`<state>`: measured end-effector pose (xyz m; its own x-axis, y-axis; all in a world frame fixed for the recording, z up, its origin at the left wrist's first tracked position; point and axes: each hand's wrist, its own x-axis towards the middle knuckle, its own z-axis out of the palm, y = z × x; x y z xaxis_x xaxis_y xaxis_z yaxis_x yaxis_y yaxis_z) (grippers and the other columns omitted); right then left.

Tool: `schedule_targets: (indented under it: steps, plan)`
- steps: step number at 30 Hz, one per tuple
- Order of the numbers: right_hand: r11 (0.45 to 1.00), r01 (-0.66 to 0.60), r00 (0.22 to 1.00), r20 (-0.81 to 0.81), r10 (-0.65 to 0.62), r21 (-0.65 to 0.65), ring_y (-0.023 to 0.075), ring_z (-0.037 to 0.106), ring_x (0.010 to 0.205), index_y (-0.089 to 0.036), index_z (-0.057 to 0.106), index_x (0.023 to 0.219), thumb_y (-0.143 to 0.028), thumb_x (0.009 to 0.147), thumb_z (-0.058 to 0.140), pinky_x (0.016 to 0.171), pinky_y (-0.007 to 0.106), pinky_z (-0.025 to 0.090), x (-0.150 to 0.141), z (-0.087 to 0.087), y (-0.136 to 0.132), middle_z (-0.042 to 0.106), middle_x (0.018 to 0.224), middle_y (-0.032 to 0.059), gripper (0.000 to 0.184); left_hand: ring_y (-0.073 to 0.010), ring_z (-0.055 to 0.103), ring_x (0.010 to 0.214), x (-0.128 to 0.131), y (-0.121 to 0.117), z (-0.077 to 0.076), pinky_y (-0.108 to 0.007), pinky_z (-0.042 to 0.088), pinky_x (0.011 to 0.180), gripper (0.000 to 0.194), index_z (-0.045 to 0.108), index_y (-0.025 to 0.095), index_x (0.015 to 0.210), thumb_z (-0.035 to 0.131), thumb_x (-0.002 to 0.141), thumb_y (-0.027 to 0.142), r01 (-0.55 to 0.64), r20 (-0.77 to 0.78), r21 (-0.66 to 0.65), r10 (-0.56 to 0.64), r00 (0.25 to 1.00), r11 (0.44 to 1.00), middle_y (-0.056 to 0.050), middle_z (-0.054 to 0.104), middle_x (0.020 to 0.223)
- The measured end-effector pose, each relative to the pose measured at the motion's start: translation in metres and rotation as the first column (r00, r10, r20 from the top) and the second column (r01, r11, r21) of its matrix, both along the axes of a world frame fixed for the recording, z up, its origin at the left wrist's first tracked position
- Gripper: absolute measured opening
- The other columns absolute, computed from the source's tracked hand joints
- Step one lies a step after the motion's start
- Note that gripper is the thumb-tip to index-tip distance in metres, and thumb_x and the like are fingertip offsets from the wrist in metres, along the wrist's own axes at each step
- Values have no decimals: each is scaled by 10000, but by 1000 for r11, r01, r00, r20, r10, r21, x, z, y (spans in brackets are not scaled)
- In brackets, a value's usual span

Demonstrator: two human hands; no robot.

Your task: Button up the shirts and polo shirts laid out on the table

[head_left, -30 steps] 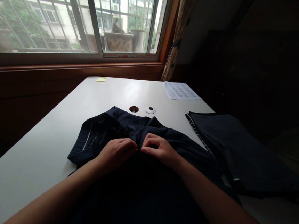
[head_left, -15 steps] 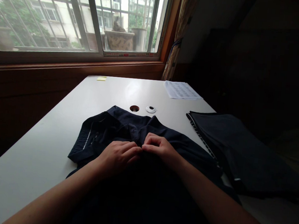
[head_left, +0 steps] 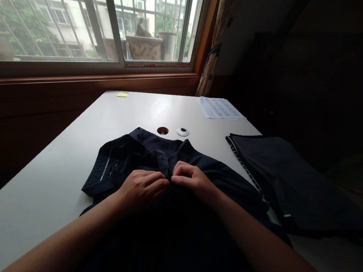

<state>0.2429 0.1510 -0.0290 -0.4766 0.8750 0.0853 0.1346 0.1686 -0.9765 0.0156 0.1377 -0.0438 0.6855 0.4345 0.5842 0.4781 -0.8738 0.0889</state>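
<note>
Upper left of the frame — a barred window [head_left: 55, 19], a patterned planter [head_left: 144, 48] showing through it. Top centre, a tied curtain [head_left: 211, 58]. Below, on the white table [head_left: 55, 163]: a yellow note [head_left: 122, 94] left of centre, printed sheets [head_left: 221, 108] right of centre — and, between them but lower, a round hole [head_left: 163, 130] beside a white ring [head_left: 182, 132].

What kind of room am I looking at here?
Probably a room in a home, perhaps a study: a white desk with a cable hole, a patterned curtain, and a barred window facing other buildings.
</note>
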Motion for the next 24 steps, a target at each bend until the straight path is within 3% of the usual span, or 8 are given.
schedule_targets:
  steps: [12,19,24]
  plan:
    - [1000,-7,1000,-2,7,8,165,528,803,-187,636,709,-368,821,714,769,308,412,2,-2,1,557,837,5,226,-118,662,705,-1,0,1,-260,446,620,63,620,202,996,577,950,209,9,21,27,-9,1000,1000,8,711,874]
    - [986,161,985,-65,-163,-38,148,463,738,-187,592,717,-360,819,692,696,285,381,13,-9,11,517,781,-9,224,-118,674,726,-4,-2,2,-255,456,628,50,617,199,982,584,944,198,35,9,40,-35,999,999,4,718,872]
    - [983,169,980,-93,-175,-70,142,455,716,-189,590,723,-382,806,702,684,279,382,15,-9,12,520,764,-16,238,-113,670,722,-4,-1,2,-255,454,624,53,619,203,981,578,948,207,33,10,48,-33,999,998,6,714,869]
